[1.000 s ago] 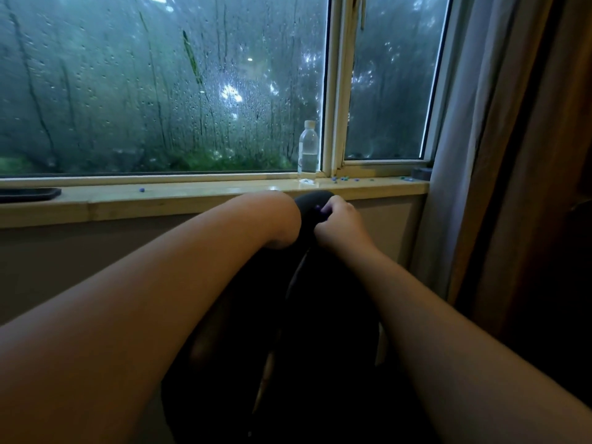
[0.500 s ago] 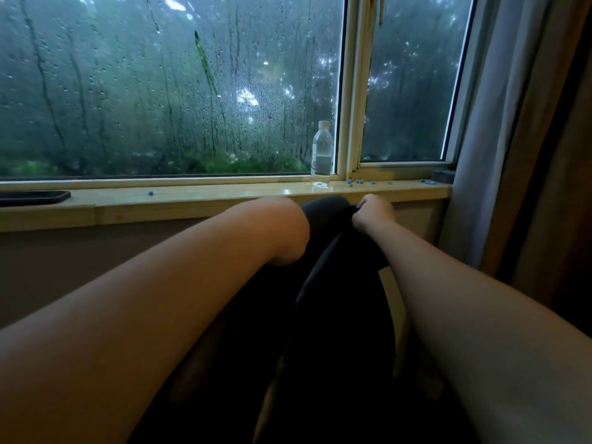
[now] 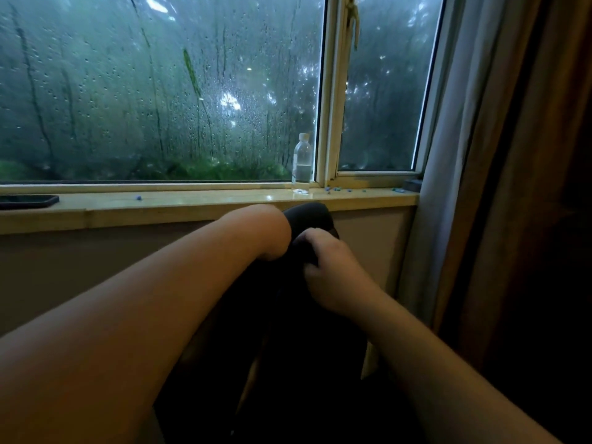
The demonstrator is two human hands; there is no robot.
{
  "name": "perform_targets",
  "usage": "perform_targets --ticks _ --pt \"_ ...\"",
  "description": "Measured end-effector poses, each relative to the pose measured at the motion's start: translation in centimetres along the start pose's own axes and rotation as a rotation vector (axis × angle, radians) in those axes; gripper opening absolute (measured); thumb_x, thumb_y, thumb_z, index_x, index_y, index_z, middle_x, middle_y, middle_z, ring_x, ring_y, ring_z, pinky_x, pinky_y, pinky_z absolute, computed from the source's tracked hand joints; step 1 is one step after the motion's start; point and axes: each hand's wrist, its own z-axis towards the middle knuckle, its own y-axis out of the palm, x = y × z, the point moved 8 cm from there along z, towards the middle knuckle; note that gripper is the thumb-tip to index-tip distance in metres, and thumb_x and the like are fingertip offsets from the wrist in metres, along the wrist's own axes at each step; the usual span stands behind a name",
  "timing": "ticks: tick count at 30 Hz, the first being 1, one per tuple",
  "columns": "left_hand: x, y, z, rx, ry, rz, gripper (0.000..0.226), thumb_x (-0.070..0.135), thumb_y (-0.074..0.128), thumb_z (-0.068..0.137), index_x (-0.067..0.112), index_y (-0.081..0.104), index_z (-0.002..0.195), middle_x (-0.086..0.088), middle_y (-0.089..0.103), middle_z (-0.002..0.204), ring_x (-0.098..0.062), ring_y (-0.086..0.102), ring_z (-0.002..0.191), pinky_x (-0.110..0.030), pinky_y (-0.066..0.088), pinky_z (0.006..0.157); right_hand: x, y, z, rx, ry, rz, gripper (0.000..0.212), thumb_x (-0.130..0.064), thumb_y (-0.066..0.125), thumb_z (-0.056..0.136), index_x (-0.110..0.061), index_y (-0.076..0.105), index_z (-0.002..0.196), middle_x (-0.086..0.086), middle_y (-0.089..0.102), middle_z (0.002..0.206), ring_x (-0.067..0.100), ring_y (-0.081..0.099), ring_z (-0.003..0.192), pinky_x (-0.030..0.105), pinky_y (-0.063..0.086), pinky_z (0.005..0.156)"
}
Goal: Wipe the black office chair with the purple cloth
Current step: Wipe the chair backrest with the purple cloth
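Black office chair (image 3: 307,219), rounded padded back, below smooth wooden sill (image 3: 192,206). R hand (image 3: 333,270): fingers curled tight on dark bunched cloth (image 3: 302,251) at chair-back top. L hand hidden past bent wrist; grip can't be told.

Rain-beaded window (image 3: 160,91) across the back, latch handle (image 3: 352,20) up on the frame post. Pale wood sill (image 3: 192,203) below. Clear water bottle (image 3: 302,161) upright on sill, against the post, partly filled. Dark phone (image 3: 27,201) flat at far left. Small blue bits (image 3: 336,189) scattered right of bottle, one more (image 3: 138,197) left. Dark block (image 3: 413,184) at sill's right end. Curtain (image 3: 480,155) hanging right.
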Motion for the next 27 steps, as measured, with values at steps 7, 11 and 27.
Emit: perform_targets --ticks 7,11,27 --pt "-0.5 0.1 -1.1 0.024 -0.062 -0.08 0.038 0.017 0.042 0.099 0.0 0.057 0.13 -0.016 0.057 0.124 -0.033 0.06 0.11 -0.04 0.051 0.096 -7.0 2.0 -8.6 -0.056 -0.21 0.109 0.03 -0.019 0.059 0.092 -0.038 0.056 0.115 -0.022 0.052 0.116 0.002 0.053 0.111 0.033 0.051 0.096" --pt "-0.6 -0.3 -1.3 0.095 -0.074 -0.142 0.033 0.018 0.04 0.1 0.003 0.061 0.122 -0.017 0.061 0.123 -0.035 0.059 0.115 -0.037 0.045 0.084 -7.4 2.1 -9.7 -0.039 -0.226 0.119 0.026 -0.024 0.058 0.094 -0.041 0.053 0.113 -0.024 0.051 0.114 0.002 0.053 0.108 0.035 0.052 0.092" --pt "-0.6 -0.1 -0.3 0.105 -0.009 -0.102 0.036 0.016 0.034 0.105 0.001 0.056 0.13 -0.015 0.059 0.127 -0.032 0.058 0.117 -0.035 0.046 0.093 10.8 -1.4 10.9 0.288 0.366 -0.153 0.025 -0.016 0.061 0.092 -0.018 0.059 0.116 0.01 0.058 0.121 0.032 0.057 0.115 0.048 0.05 0.098"
